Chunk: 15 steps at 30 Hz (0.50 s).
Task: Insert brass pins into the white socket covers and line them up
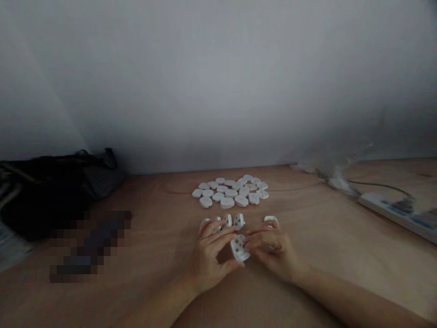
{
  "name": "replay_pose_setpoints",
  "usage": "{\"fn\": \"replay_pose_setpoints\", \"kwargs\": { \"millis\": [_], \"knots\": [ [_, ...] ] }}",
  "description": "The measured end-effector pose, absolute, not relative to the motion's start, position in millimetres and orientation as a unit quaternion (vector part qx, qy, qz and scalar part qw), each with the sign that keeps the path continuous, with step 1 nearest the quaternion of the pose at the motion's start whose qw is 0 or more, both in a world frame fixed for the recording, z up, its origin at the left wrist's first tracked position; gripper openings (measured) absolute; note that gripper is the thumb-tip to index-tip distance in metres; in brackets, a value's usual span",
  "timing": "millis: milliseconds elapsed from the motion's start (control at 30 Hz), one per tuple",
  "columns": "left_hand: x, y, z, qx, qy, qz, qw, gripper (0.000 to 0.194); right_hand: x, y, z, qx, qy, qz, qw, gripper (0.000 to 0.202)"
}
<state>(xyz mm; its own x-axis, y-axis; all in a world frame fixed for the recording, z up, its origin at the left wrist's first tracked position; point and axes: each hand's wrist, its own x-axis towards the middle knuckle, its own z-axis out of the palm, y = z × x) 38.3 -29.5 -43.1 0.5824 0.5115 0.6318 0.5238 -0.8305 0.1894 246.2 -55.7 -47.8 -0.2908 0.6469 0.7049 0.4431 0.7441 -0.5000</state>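
My left hand [212, 255] holds a white plug housing [240, 248] between its thumb and fingertips, with the hollow side and several dark holes facing me. My right hand [273, 248] meets it from the right, fingers bent and pinched at the housing's inner side. Whatever small part may be in that pinch is hidden. Just beyond the left fingers stand several similar white plug pieces in a row, among them a plug piece with holes [239, 221]. Another white piece [271, 219] lies behind the right hand, partly covered by it.
Several white plug covers [227, 202] lie grouped on the wooden table [153, 255] near the wall. At right are a power strip [392, 209] with a cable and clear plastic wrap [337, 177]. A black bag [61, 187] and a blurred-out dark object [92, 246] sit at left.
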Motion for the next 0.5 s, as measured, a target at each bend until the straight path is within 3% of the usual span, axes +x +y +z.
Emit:
{"fn": "replay_pose_setpoints", "kwargs": {
  "millis": [200, 400, 500],
  "knots": [
    [38.1, -29.4, -43.9, -0.888, -0.287, -0.36, 0.0, 0.049, 251.8, -58.7, -37.0, -0.341, -0.825, 0.052, 0.448, 0.008],
    [37.9, -29.0, -44.4, -0.885, -0.282, -0.371, -0.02, 0.051, 260.0, -53.0, -35.6, -0.379, -0.806, 0.146, 0.431, 0.06],
    [38.0, -29.0, -45.0, -0.887, -0.266, -0.376, -0.035, 0.052, 256.6, -49.8, -42.0, -0.371, -0.8, 0.224, 0.414, 0.066]
  ]
}}
